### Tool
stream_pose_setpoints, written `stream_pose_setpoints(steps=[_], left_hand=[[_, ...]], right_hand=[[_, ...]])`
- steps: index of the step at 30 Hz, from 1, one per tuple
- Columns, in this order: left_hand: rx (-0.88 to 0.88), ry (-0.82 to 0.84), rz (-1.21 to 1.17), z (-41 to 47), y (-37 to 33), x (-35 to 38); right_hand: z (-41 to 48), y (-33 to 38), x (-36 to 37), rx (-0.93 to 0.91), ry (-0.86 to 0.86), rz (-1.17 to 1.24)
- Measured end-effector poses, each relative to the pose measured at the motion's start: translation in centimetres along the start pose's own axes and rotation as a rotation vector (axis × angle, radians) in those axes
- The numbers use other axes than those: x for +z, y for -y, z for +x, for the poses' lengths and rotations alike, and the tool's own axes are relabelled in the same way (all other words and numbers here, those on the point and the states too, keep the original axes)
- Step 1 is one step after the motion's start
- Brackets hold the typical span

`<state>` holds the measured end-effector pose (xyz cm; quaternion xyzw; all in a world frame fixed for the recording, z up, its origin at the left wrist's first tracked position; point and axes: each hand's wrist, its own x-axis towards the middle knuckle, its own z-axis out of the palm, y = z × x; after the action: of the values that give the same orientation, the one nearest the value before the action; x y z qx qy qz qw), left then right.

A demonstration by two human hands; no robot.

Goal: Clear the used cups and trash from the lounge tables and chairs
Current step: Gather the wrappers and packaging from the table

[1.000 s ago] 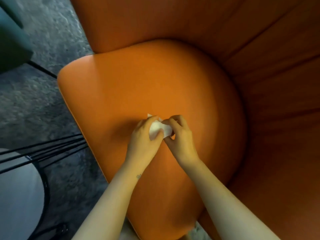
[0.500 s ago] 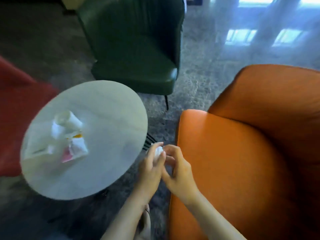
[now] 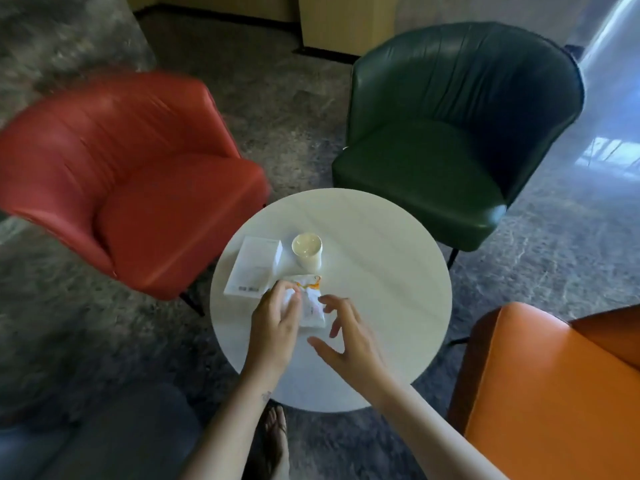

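Risk imo: left hand [image 3: 275,327] pinches a small crumpled white tissue wad [image 3: 289,296], so grabbing more with that grip could drop it. Right hand [image 3: 349,341] hovers released, fingers spread, over the white orange-printed plastic wrapper [image 3: 313,308] mid round white worktop [image 3: 398,271]. Beyond the wrapper: flat white cardboard box [image 3: 254,268], tippable white paper cup [image 3: 307,251]
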<state>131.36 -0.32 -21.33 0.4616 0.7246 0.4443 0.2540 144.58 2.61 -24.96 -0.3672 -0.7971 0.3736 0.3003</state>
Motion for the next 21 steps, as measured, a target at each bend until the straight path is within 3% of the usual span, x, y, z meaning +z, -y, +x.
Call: stream_pose_setpoints(steps=[5,12,17,21], left_hand=[[-0.179,0.184,-0.179,7.9,3.6,-1.7],[-0.149,0.439,-0.149,14.3,6.7,-0.7],[-0.173,0.371,-0.108,16.1,9.4,1.0],[-0.167,0.359,0.037,14.6,13.0,2.5]], right_hand=[[8.9,0.1,6.1,0.047,-0.066,0.069],[14.7,-2.7,8.4,0.231,-0.207,-0.038],[17.3,-7.3,6.7,0.317,-0.300,-0.167],[20.0,-10.6,7.5,0.185,-0.229,-0.257]])
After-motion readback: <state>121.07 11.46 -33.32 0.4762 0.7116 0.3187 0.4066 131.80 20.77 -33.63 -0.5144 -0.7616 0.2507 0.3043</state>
